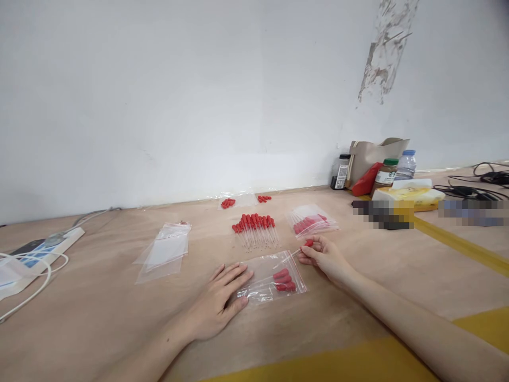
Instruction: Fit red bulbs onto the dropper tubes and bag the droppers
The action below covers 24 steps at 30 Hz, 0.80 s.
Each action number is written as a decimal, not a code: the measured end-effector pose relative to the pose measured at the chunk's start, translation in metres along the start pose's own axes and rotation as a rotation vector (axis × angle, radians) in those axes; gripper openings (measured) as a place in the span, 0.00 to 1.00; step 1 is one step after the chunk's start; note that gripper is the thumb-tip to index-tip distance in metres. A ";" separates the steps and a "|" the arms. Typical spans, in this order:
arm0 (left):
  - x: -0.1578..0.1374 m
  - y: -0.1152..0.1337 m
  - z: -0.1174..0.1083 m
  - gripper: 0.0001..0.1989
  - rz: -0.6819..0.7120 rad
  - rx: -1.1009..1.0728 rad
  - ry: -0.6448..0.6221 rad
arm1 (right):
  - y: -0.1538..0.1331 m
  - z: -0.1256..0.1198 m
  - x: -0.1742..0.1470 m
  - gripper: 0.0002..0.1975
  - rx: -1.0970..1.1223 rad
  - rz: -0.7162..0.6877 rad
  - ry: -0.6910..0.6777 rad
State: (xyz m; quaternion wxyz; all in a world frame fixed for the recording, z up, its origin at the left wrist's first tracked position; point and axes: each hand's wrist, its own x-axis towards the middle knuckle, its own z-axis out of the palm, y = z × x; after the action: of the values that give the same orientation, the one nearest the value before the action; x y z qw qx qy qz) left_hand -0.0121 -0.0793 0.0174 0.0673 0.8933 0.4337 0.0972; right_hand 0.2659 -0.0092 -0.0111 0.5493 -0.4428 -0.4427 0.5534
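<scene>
My left hand [222,300] lies flat with fingers stretched, its fingertips on the closed end of a clear zip bag [260,270]. Inside that bag are several droppers with red rubber bulbs [284,281]. Between thumb and fingers of my right hand [322,255] is the red bulb of one dropper [308,243]; its thin clear tube points left, at the bag's open end. Behind the bag, a row of red-bulbed droppers [254,225] lies side by side. A filled zip bag of droppers [312,220] rests beyond my right hand.
Flat zip bags [165,249] are stacked at left, near a power strip [43,254] and white cable. Loose red bulbs [228,203] lie by the wall. At right stand a grey bag [374,156], a green-lidded jar [385,172], a bottle [406,164] and a tissue pack [413,196].
</scene>
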 end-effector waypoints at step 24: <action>0.000 0.000 0.000 0.20 0.017 -0.007 -0.019 | -0.006 0.002 0.001 0.22 -0.440 -0.010 -0.228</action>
State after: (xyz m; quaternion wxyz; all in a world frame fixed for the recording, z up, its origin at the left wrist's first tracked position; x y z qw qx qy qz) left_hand -0.0119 -0.0792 0.0175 0.0736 0.8976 0.4249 0.0910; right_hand 0.2651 -0.0079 -0.0046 0.3888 -0.4841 -0.6139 0.4876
